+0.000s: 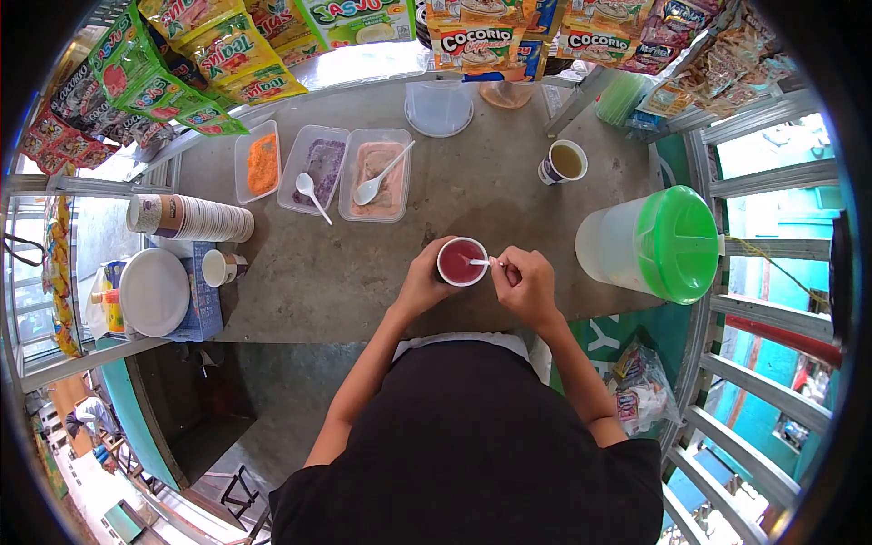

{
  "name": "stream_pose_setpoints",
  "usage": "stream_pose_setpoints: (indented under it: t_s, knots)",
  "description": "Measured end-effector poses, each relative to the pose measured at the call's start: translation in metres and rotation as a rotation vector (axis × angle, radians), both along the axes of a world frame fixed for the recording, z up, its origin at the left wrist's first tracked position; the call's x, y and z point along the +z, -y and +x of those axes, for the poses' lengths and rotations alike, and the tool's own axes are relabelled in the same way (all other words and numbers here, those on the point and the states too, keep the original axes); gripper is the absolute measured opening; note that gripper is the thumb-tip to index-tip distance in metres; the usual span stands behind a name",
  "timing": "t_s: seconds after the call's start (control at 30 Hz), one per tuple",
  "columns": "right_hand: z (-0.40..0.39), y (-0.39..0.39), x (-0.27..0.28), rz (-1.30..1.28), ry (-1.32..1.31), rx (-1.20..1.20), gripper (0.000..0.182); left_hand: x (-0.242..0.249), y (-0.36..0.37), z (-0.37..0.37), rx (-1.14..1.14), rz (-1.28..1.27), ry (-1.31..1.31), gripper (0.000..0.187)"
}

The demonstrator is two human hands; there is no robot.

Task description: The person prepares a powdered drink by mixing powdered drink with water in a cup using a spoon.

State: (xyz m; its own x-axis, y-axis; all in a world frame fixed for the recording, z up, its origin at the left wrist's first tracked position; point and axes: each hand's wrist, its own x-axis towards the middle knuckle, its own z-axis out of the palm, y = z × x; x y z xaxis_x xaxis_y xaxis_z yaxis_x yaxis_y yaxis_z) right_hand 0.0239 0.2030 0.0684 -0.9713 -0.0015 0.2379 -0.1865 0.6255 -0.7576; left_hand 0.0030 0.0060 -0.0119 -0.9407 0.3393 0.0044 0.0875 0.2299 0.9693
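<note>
My left hand (429, 278) is wrapped round a paper cup (444, 274) of red drink at the near middle of the counter. Between the fingers of my right hand (526, 283) is the handle of a white spoon (478, 262), and its other end dips into the drink. Beyond the cup lie three plastic tubs: one with orange powder (263, 165), one with purple powder (325, 160), and one with pinkish powder (375, 207). White spoons rest in the purple and pinkish tubs. A second paper cup (548, 174) of yellowish drink stands to the right.
A jug with a green lid (677, 245) lies at the right. Stacked paper cups (195, 218), a single cup (213, 268) and a round white lid (154, 292) are at the left. Drink sachets (227, 56) hang over the far edge; metal bars (772, 247) flank the right.
</note>
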Motion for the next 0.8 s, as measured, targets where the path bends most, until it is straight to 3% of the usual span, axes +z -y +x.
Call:
stream_pose_setpoints:
  t_s: [0.17, 0.37, 0.43, 0.53, 0.8]
  knots:
    - [0.0, -0.0013, -0.0003, -0.116, 0.103, 0.015, 0.023, 0.0008, 0.0001, -0.0004, 0.0, -0.005, -0.03, 0.064]
    - [-0.0004, -0.0017, 0.0025, 0.004, 0.017, 0.029, 0.023, 0.0012, -0.0008, -0.0002, 0.004, 0.01, -0.002, 0.063]
    - [-0.0006, -0.0017, 0.0038, -0.145, 0.149, 0.01, 0.023, 0.0021, -0.0003, 0.0002, 0.002, 0.01, 0.0, 0.063]
    - [-0.0027, -0.0011, 0.0024, -0.012, -0.003, -0.019, 0.023, 0.0029, 0.0004, -0.0001, 0.002, 0.005, -0.001, 0.063]
    - [-0.0029, -0.0012, 0.0002, -0.08, 0.038, 0.002, 0.023, 0.0005, 0.0004, -0.0002, -0.008, 0.004, -0.006, 0.068]
